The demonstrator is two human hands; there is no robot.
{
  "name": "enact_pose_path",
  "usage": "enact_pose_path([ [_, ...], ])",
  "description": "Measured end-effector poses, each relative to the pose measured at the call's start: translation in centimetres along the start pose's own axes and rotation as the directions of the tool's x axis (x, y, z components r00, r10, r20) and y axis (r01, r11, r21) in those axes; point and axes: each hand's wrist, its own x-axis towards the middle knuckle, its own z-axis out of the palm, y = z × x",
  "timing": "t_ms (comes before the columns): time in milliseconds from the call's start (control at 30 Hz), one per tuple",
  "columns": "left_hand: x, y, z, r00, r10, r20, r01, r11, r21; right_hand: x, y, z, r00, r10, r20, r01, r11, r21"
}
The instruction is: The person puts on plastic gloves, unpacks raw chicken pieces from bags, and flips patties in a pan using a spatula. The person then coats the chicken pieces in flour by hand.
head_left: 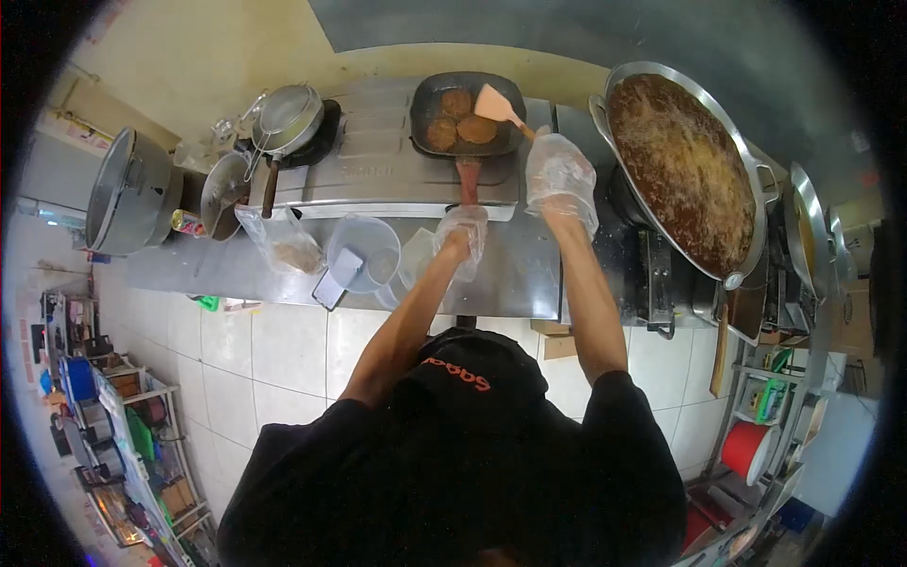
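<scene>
A square dark frying pan [422,106] sits on the stove with three browned patties [477,129] in it. Wrapped round the pan's reddish-brown handle is my left hand [463,234], in a clear plastic glove. My right hand [559,180], gloved the same way, is closed on the handle of a spatula [496,106]. The spatula's pale orange blade is over the right side of the pan, close to the patties; whether it touches them I cannot tell. The gloves partly hide my fingers.
At right a large wok [605,142] holds bubbling brown oil. Left of the pan stand a saucepan with a strainer [285,111], a tilted metal bowl [225,184] and a tall pot [132,194]. A plastic container [383,236], a phone [329,291] and a plastic bag [283,248] lie along the counter edge.
</scene>
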Motion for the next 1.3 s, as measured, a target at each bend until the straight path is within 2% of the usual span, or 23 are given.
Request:
enact_pose_path([
  [100, -0.6, -0.5, -0.2, 0.993, 0.114, -0.006, -0.114, 0.993, -0.035, 0.9, 0.7, 0.4, 1.000, 0.030, 0.008, -0.029, 0.995, -0.096],
  [167, -2.5, -0.5, 1.7, 0.988, 0.142, -0.052, -0.132, 0.977, 0.170, 1.6, 0.6, 0.7, 0.998, -0.017, -0.057, 0.011, 0.995, -0.102],
  [233, -2.7, -0.1, 1.5, 0.998, 0.067, -0.016, -0.065, 0.990, 0.126, 2.6, 0.8, 1.9, 0.982, -0.066, -0.178, 0.050, 0.995, -0.090],
  [367, -1.8, 0.3, 1.0, 0.996, -0.054, 0.078, 0.049, 0.996, 0.070, 3.1, 0.5, 0.8, 0.994, -0.093, -0.061, 0.083, 0.985, -0.152],
  [433, -2.7, 0.4, 1.4, 0.994, -0.024, 0.103, 0.020, 0.999, 0.039, 1.7, 0.1, -1.7, 0.973, -0.211, -0.091, 0.194, 0.966, -0.170],
  [500, -4.1, 0.6, 3.1, 0.991, 0.006, 0.133, -0.007, 1.000, 0.008, 1.2, -0.2, -1.8, 0.979, -0.180, -0.097, 0.162, 0.973, -0.163],
  [567, -5.4, 1.4, 5.2, 0.996, -0.018, -0.084, 0.041, 0.959, 0.280, 1.3, -0.3, -1.1, 0.988, -0.138, -0.069, 0.127, 0.981, -0.146],
  [600, -4.2, 1.1, 4.3, 0.996, -0.026, -0.081, 0.048, 0.957, 0.287, 1.7, 0.0, -0.3, 0.989, -0.127, -0.070, 0.115, 0.982, -0.147],
  [667, -0.9, -0.2, 1.9, 0.989, -0.001, 0.150, 0.002, 1.000, -0.008, 2.4, 0.7, 1.5, 0.988, -0.113, -0.104, 0.095, 0.982, -0.160],
  [700, -1.2, -0.1, 2.5, 0.988, -0.007, 0.152, 0.008, 1.000, -0.009, 2.2, 1.0, 1.5, 0.980, -0.158, -0.124, 0.135, 0.976, -0.172],
  [767, -1.4, 0.9, 4.0, 0.990, 0.135, -0.050, -0.136, 0.991, -0.005, 1.8, 1.8, 1.0, 0.983, -0.149, -0.111, 0.127, 0.974, -0.190],
  [800, -2.3, 1.4, 5.2, 0.989, 0.139, -0.047, -0.140, 0.990, -0.011, 1.4, 1.8, 0.1, 0.986, -0.138, -0.094, 0.117, 0.972, -0.203],
  [833, -3.7, 2.1, 6.7, 0.973, 0.108, -0.203, -0.037, 0.945, 0.324, 1.3, 1.4, -0.9, 0.985, -0.139, -0.102, 0.116, 0.972, -0.207],
  [867, -5.2, 2.9, 8.3, 0.926, 0.133, -0.353, 0.117, 0.787, 0.606, 1.1, 0.7, -2.1, 0.991, -0.083, -0.109, 0.060, 0.978, -0.201],
  [933, -4.6, 3.5, 9.2, 0.911, 0.181, -0.371, 0.156, 0.680, 0.716, 1.4, 0.2, -2.6, 0.993, -0.015, -0.118, -0.008, 0.981, -0.195],
  [967, -2.5, 3.2, 7.7, 0.934, 0.165, -0.318, 0.083, 0.765, 0.638, 1.6, 0.3, -2.5, 0.989, -0.045, -0.140, 0.020, 0.985, -0.173],
  [1033, 4.1, 2.0, 1.6, 0.996, 0.071, -0.045, -0.059, 0.972, 0.229, 1.0, -0.1, -2.2, 0.986, -0.079, -0.147, 0.055, 0.986, -0.159],
  [1067, 6.6, 1.3, -1.1, 0.992, 0.010, 0.124, -0.016, 0.999, 0.050, 0.7, -0.4, -2.2, 0.986, -0.100, -0.132, 0.078, 0.983, -0.167],
  [1133, 8.7, -1.4, -4.9, 0.924, 0.103, 0.367, -0.087, 0.994, -0.060, 1.0, -0.7, -3.0, 0.980, -0.135, -0.147, 0.107, 0.977, -0.183],
  [1167, 7.4, -1.1, -3.6, 0.783, 0.443, 0.437, -0.550, 0.821, 0.153, 0.8, -0.8, -3.3, 0.983, -0.149, -0.109, 0.129, 0.977, -0.169],
  [1200, 6.1, -0.9, -2.3, 0.530, 0.722, 0.445, -0.845, 0.411, 0.341, 0.7, -1.0, -3.4, 0.984, -0.163, -0.073, 0.150, 0.977, -0.153],
  [1267, 6.6, 0.0, -4.5, 0.895, 0.343, 0.284, -0.394, 0.907, 0.147, 1.0, -1.7, -2.9, 0.984, -0.177, -0.021, 0.172, 0.972, -0.158],
  [1300, 6.1, -1.0, -5.5, 0.969, 0.061, 0.241, -0.064, 0.998, 0.001, 1.1, -2.1, -2.2, 0.968, -0.244, -0.052, 0.235, 0.961, -0.143],
])
